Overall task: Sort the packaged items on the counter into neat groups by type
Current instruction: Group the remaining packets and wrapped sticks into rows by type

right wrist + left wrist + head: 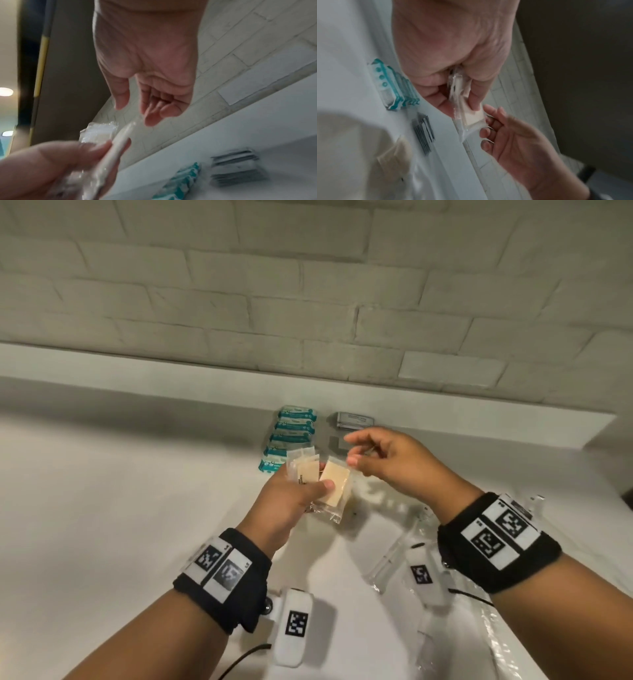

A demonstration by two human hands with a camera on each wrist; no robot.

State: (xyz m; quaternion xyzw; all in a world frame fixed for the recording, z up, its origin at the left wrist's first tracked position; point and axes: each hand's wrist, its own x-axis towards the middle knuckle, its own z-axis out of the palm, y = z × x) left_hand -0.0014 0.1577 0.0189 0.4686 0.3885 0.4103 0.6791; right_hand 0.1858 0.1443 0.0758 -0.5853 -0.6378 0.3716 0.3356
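My left hand (pixel 294 491) pinches two clear-wrapped beige packets (pixel 337 486) near the middle of the head view, thumb on top and fingers beneath, so they fan slightly apart; I read that as gathering one type into a stack before setting it down. My right hand (pixel 387 463) hovers just right of them, fingers loosely curled and empty. In the right wrist view, its fingertips (pixel 150 120) stay a little clear of the wrapper's edge, so I judge it is there to square up the packets.

Behind the hands, toward the upper centre, the teal-and-white packs (pixel 291 436) lie overlapped in a column on the white counter (pixel 120 491), and just right of them sits the grey sachet pile (pixel 354 419). These two groups look sorted already. At lower right, under my right forearm, clear plastic wrappers (pixel 394 563) lie loose; I cannot tell what they hold. The beige group probably belongs beside the other two.
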